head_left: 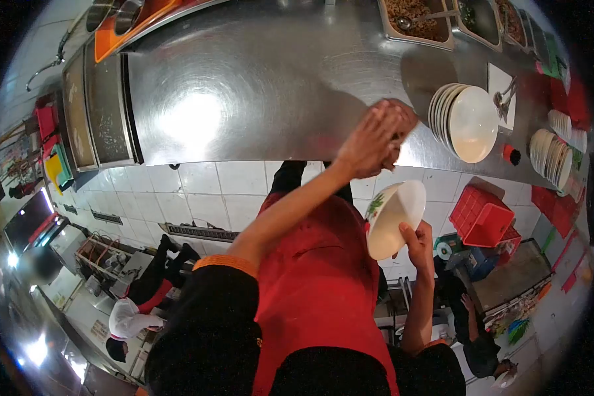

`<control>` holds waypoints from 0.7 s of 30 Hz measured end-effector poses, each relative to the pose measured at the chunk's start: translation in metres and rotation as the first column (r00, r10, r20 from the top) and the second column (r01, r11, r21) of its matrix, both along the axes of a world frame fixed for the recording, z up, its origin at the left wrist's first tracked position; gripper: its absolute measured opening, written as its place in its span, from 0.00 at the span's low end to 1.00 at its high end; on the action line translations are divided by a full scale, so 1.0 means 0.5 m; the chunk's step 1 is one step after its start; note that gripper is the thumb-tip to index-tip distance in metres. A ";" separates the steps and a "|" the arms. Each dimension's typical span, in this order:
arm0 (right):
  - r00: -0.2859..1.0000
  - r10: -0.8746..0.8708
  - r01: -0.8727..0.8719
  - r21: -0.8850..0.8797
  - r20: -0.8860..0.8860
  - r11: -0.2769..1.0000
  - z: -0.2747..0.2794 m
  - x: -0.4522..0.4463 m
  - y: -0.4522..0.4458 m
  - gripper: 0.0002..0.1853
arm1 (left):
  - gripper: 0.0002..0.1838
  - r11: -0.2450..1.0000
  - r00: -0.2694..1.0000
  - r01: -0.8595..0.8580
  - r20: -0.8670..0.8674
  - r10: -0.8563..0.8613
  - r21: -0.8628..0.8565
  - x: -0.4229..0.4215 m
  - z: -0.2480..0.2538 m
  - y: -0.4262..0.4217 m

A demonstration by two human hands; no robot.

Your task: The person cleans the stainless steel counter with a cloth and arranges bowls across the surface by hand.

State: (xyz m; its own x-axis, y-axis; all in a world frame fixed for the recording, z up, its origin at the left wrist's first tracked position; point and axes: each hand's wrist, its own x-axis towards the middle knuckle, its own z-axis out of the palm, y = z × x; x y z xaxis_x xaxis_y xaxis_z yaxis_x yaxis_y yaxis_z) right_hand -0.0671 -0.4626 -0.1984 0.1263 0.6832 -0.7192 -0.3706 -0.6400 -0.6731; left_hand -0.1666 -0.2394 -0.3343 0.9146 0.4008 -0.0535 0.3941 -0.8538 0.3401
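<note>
My left hand [371,144] reaches across my body to the front edge of the steel counter [264,99]. Its fingers are closed on a bunched brown cloth [402,115], partly covered by the hand. My right hand [417,243] grips a white bowl [397,221] by its rim, thumb inside. The bowl is tilted on its side in front of the counter edge, with a green leaf pattern on its outer wall. A stack of white bowls [474,125] lies tipped on the counter, right of my left hand.
Steel food trays [419,43] stand at the back right, one with a spoon. Further right are spoons [505,99] and more stacked bowls [549,155]. Red crates [480,218] sit below the counter. Co-workers [129,317] are at lower left and lower right.
</note>
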 end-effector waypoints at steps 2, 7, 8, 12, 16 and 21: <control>0.998 -0.055 0.054 0.016 0.038 0.998 0.015 -0.011 0.019 0.15 | 0.37 0.969 0.962 0.012 0.269 0.057 -0.246 0.041 -0.057 -0.054; 0.997 -0.044 0.041 0.043 0.068 0.998 0.013 -0.027 0.055 0.15 | 0.36 0.999 0.976 -0.021 0.219 0.013 0.037 0.026 -0.052 -0.074; 0.997 -0.031 0.027 0.051 0.067 0.998 0.013 -0.030 0.065 0.15 | 0.36 0.997 0.972 -0.082 0.223 0.080 0.000 0.001 -0.052 -0.073; 0.998 0.032 -0.036 0.077 0.053 0.996 -0.007 -0.032 0.085 0.15 | 0.37 0.914 0.916 -0.396 0.029 0.399 -0.087 -0.157 -0.023 -0.041; 0.999 0.042 -0.045 0.105 0.023 0.993 -0.020 -0.038 0.110 0.14 | 0.39 0.734 0.731 -0.674 0.062 0.679 -0.087 -0.370 -0.031 0.004; 0.997 0.076 -0.074 0.135 -0.008 0.988 -0.015 -0.026 0.113 0.13 | 0.34 0.350 0.334 -0.933 0.165 0.928 -0.079 -0.725 -0.080 0.097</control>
